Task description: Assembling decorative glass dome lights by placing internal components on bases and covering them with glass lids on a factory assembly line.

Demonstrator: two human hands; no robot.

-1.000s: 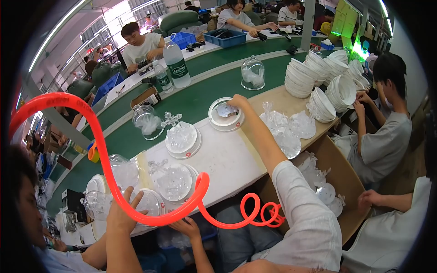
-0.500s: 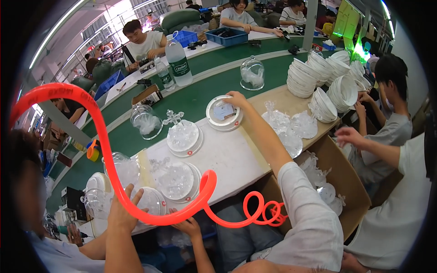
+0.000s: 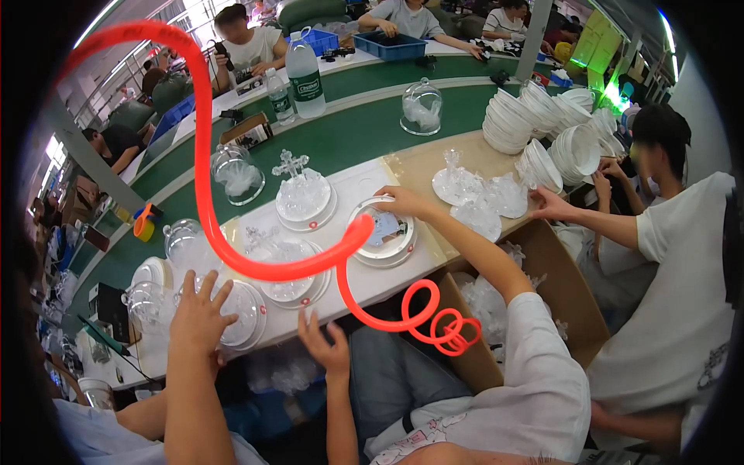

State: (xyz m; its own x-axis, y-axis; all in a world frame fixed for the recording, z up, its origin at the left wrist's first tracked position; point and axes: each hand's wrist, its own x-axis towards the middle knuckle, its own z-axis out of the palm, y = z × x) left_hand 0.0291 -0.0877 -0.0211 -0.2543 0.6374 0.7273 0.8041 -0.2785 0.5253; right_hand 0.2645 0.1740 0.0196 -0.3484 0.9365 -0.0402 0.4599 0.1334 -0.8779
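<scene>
My right hand (image 3: 401,201) grips the far rim of a white round base (image 3: 397,254), its hollow side up with a pale bluish patch inside. The base rests on the white worktop, partly behind a coiled red hose. My left hand (image 3: 325,347) is raised at the worktop's near edge, fingers apart, holding nothing. Left of the gripped base stands a white base with a clear cross ornament (image 3: 298,194). Nearer me, another base with clear ornaments (image 3: 293,291) is partly hidden by the hose. A co-worker's hand (image 3: 203,310) on the left spreads over a further white base (image 3: 245,318).
The red hose (image 3: 203,155) hangs across the view. Clear domes (image 3: 422,108) and water bottles (image 3: 304,77) stand on the green surface beyond. Right are clear ornaments (image 3: 466,186), stacked white bowl-like parts (image 3: 508,124), an open carton (image 3: 577,298) and a co-worker's hand (image 3: 552,204).
My left hand has come up from the table's near edge and its fingers have spread. My right hand stays on the base. The right co-worker's hand has moved left toward the white stacks.
</scene>
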